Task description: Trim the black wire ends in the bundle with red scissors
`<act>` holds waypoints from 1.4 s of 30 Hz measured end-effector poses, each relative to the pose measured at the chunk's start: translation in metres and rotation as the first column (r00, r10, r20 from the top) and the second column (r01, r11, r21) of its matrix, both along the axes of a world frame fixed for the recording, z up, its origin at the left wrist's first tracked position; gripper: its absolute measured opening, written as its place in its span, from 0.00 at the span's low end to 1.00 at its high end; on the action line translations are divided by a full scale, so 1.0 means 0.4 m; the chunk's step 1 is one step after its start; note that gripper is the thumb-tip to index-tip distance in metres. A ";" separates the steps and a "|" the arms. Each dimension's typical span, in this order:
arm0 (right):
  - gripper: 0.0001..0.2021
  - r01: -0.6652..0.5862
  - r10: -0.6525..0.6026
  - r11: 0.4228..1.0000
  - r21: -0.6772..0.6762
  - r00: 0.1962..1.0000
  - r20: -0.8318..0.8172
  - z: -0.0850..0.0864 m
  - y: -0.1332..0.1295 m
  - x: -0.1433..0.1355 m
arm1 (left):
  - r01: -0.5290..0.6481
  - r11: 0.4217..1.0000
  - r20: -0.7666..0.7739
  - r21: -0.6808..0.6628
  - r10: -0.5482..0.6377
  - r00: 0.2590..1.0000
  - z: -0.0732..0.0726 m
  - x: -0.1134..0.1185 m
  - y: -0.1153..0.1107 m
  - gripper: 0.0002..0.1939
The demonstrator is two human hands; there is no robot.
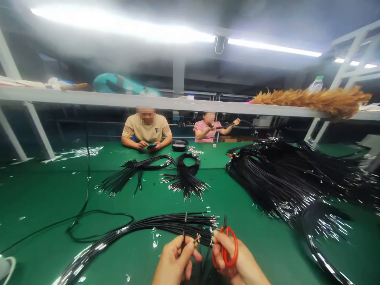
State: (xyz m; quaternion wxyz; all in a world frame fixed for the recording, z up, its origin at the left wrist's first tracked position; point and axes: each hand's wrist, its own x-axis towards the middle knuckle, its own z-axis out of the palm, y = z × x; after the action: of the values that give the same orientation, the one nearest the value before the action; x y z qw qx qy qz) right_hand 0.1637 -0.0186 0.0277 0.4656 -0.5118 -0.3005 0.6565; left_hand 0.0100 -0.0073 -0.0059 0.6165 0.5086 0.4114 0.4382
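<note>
1. Head view: the left hand (175, 255) is pinching a slim black piece (183, 237), pale-tipped.
2. Right hand (242, 257) is gripping red-handled scissors (236, 249), dark blades pointing away.
3. Fine coloured wire ends (198, 237) are fanning at the left fingertips, between both hands.
4. Glossy black cable bundle (166, 221) is lying just beyond, on the green counter (139, 261).
5. Co-worker's shirt (142, 130) is bearing a patch (157, 130), too small to read.

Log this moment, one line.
left hand: pinching cable end | right hand: holding red-handled scissors | nearby: cable bundle, green table
</note>
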 end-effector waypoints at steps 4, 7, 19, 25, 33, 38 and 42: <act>0.15 0.022 -0.032 0.993 0.117 0.995 0.089 -0.001 0.016 -0.008 | 0.104 0.987 0.228 -0.119 -0.075 0.971 -0.005 0.000 0.005 0.18; 0.18 -0.064 0.055 0.982 0.177 0.997 0.059 -0.011 0.017 -0.033 | 0.159 0.981 0.332 -0.114 -0.113 0.937 -0.012 0.001 0.008 0.16; 0.21 -0.251 0.275 0.934 0.254 0.959 -0.065 -0.088 0.048 -0.079 | -0.004 0.996 0.254 -0.089 0.027 0.967 -0.014 -0.001 0.008 0.18; 0.20 -0.302 0.314 0.916 0.263 0.949 -0.006 -0.075 0.046 -0.066 | -0.005 0.997 0.207 -0.077 0.021 0.978 -0.009 -0.010 0.011 0.18; 0.20 -0.459 0.425 0.834 0.306 0.888 0.175 -0.033 0.030 -0.057 | 0.091 0.968 0.415 -0.235 0.016 0.910 0.005 -0.025 0.013 0.20; 0.14 -0.455 0.342 0.861 0.228 0.849 0.402 -0.039 0.027 -0.065 | -0.030 0.979 0.328 -0.204 0.097 0.940 0.004 -0.022 0.011 0.18; 0.04 -0.540 -0.080 0.729 0.420 0.542 0.837 -0.052 0.007 -0.071 | -0.147 0.972 0.203 -0.183 0.184 0.962 -0.020 -0.021 0.014 0.18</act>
State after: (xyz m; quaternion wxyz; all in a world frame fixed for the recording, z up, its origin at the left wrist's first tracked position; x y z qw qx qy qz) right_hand 0.1352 -0.0159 0.0068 0.3202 -0.5138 -0.7516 0.2619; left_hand 0.0017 -0.0017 -0.0139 0.6593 0.3680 0.4172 0.5058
